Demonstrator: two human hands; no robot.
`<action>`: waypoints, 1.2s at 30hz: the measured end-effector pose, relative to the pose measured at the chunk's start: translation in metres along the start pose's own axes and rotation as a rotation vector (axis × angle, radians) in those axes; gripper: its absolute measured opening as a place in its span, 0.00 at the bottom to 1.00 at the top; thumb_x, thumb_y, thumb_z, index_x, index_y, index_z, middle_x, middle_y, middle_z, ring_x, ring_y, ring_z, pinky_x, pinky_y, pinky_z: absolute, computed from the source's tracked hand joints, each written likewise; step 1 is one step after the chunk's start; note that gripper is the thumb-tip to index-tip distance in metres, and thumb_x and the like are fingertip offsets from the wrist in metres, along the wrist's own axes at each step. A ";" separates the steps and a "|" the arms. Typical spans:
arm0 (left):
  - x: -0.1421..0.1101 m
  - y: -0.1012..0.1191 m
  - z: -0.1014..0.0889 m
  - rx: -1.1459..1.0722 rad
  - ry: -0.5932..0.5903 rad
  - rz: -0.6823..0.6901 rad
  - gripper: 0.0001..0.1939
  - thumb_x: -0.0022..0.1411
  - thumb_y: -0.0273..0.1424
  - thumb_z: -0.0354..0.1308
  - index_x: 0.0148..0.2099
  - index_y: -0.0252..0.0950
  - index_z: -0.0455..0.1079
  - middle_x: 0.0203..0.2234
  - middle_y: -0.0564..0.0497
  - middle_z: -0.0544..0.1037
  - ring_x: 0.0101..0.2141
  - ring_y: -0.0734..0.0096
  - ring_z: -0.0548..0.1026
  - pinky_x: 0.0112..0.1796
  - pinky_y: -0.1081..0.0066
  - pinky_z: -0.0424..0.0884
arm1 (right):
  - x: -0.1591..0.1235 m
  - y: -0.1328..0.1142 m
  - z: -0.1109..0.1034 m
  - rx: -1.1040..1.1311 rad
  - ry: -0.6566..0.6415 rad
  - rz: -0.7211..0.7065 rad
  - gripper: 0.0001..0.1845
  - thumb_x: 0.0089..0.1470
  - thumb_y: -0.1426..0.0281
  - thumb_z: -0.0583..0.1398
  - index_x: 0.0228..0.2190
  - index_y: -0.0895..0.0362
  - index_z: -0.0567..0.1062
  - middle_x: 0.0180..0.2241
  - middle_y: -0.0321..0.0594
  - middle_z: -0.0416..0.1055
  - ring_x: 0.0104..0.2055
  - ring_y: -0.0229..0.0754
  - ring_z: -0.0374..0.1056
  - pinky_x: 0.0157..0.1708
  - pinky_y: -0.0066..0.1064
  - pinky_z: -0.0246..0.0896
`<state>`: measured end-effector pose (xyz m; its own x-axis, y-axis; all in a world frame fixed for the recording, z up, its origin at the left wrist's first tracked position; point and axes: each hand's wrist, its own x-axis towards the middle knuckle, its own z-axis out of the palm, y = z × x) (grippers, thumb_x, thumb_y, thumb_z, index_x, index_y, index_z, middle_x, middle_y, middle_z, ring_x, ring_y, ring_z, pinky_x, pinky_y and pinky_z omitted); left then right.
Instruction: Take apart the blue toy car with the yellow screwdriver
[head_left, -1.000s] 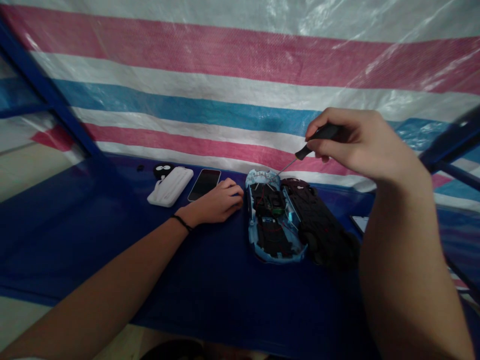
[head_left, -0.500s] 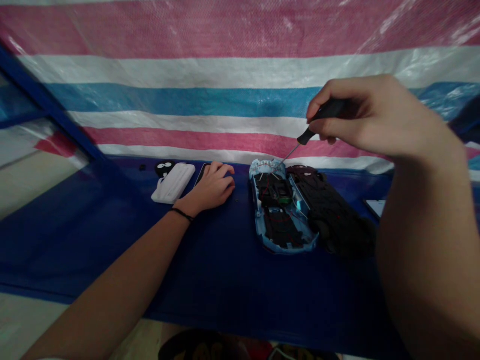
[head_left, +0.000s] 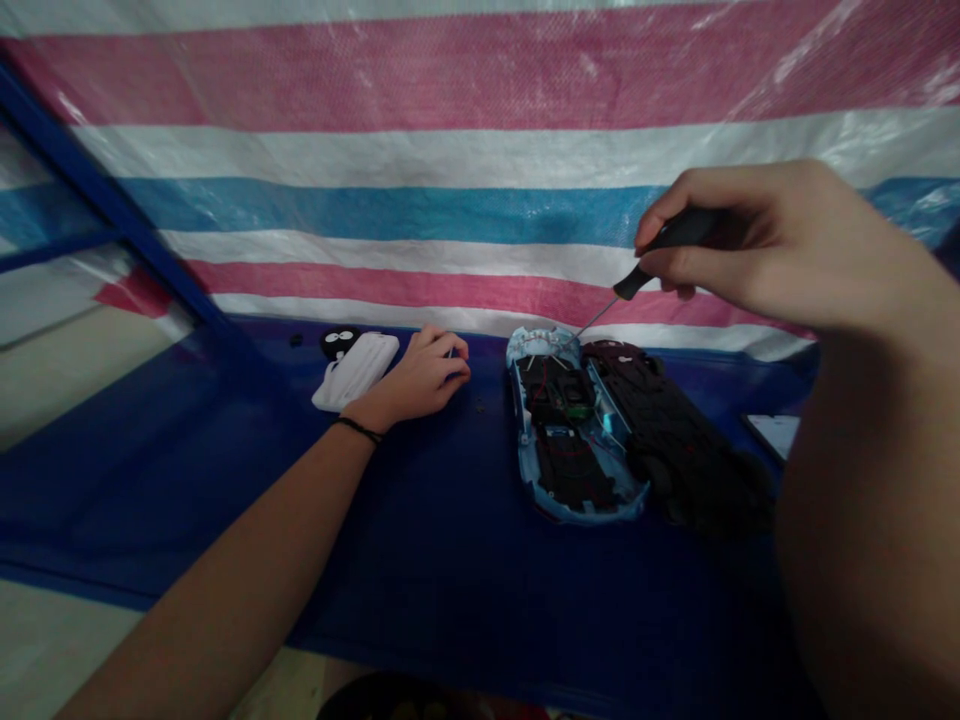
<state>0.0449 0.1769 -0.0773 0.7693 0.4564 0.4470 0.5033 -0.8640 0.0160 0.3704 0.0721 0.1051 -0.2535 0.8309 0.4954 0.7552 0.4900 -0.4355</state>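
Observation:
My right hand grips a screwdriver with a black handle, its shaft slanting down to the left. The tip meets the near-white end of a light blue toy car body shell, lying upside down with wires and black parts inside. Beside it on the right rests a black toy car chassis, wheels showing. My left hand is at the table's back left, fingers curled toward the thumb; what lies between them is hidden. Some tiny pieces, perhaps screws, lie just right of it.
Left of my left hand are a white flat case and a black round charm with white eyes. A phone-like device lies partly behind my right arm. A striped plastic sheet hangs behind the blue table.
The view has shifted slightly. My left fingers have curled in closer to the thumb, and the dark phone-like edge by them no longer shows. The screwdriver tip stays at the shell's far end.

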 end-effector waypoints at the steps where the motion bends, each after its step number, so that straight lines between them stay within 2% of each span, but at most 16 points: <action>1: 0.000 -0.001 0.000 0.009 0.002 -0.013 0.12 0.74 0.31 0.57 0.41 0.35 0.81 0.47 0.42 0.77 0.50 0.53 0.69 0.54 0.52 0.66 | 0.000 0.000 0.000 -0.007 0.007 0.005 0.06 0.49 0.75 0.69 0.32 0.54 0.81 0.24 0.38 0.75 0.25 0.39 0.66 0.26 0.36 0.54; 4: -0.002 -0.005 -0.002 0.033 0.013 -0.069 0.12 0.74 0.32 0.57 0.40 0.36 0.81 0.46 0.43 0.78 0.50 0.53 0.69 0.54 0.51 0.65 | 0.000 -0.003 -0.001 -0.047 0.030 0.029 0.07 0.49 0.78 0.68 0.31 0.54 0.81 0.24 0.37 0.75 0.24 0.37 0.65 0.26 0.36 0.54; 7: -0.002 -0.006 -0.005 0.025 0.000 -0.061 0.11 0.73 0.31 0.58 0.41 0.36 0.82 0.47 0.43 0.78 0.50 0.52 0.68 0.54 0.52 0.65 | 0.000 -0.004 -0.001 -0.065 0.028 0.047 0.08 0.49 0.78 0.68 0.31 0.54 0.80 0.23 0.36 0.74 0.24 0.36 0.65 0.25 0.36 0.53; 11: -0.003 -0.003 -0.008 -0.015 -0.031 -0.003 0.08 0.69 0.28 0.60 0.39 0.37 0.82 0.47 0.44 0.76 0.51 0.53 0.68 0.55 0.53 0.64 | 0.000 -0.003 -0.001 -0.070 0.002 0.008 0.07 0.48 0.74 0.67 0.32 0.52 0.80 0.23 0.35 0.73 0.24 0.38 0.64 0.25 0.36 0.53; 14: -0.002 0.002 -0.009 -0.073 -0.070 0.033 0.06 0.68 0.29 0.63 0.40 0.38 0.82 0.49 0.44 0.76 0.53 0.52 0.68 0.57 0.51 0.63 | -0.001 -0.003 -0.001 -0.064 0.012 -0.005 0.06 0.47 0.70 0.66 0.32 0.51 0.79 0.23 0.36 0.73 0.24 0.39 0.63 0.25 0.37 0.53; 18: 0.000 0.007 -0.005 -0.124 -0.110 0.052 0.05 0.67 0.31 0.65 0.40 0.40 0.83 0.50 0.44 0.75 0.54 0.52 0.68 0.58 0.50 0.60 | -0.002 -0.003 -0.002 -0.058 0.022 0.003 0.06 0.47 0.69 0.66 0.32 0.52 0.79 0.24 0.37 0.73 0.25 0.39 0.64 0.25 0.36 0.54; 23: 0.003 0.011 0.000 -0.148 -0.106 0.086 0.08 0.70 0.29 0.62 0.38 0.38 0.82 0.48 0.45 0.76 0.52 0.55 0.69 0.59 0.51 0.59 | -0.003 -0.001 -0.002 -0.069 0.030 -0.025 0.06 0.48 0.72 0.66 0.33 0.54 0.79 0.25 0.36 0.74 0.25 0.37 0.65 0.25 0.34 0.55; 30: 0.004 0.013 0.001 -0.193 -0.121 0.084 0.11 0.71 0.29 0.59 0.38 0.37 0.82 0.48 0.44 0.77 0.52 0.54 0.67 0.60 0.50 0.58 | -0.003 0.001 -0.003 -0.090 0.040 -0.009 0.07 0.50 0.75 0.67 0.34 0.55 0.79 0.26 0.37 0.76 0.26 0.37 0.68 0.26 0.33 0.58; 36: 0.005 0.014 0.000 -0.227 -0.140 0.084 0.14 0.72 0.27 0.56 0.37 0.38 0.82 0.48 0.45 0.78 0.51 0.56 0.68 0.60 0.52 0.59 | -0.004 0.002 -0.004 -0.074 0.053 -0.043 0.07 0.49 0.77 0.66 0.33 0.57 0.79 0.25 0.35 0.75 0.25 0.36 0.67 0.26 0.32 0.56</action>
<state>0.0555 0.1674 -0.0749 0.8593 0.3927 0.3277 0.3467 -0.9183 0.1912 0.3749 0.0686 0.1053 -0.2559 0.7933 0.5525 0.7871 0.5028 -0.3574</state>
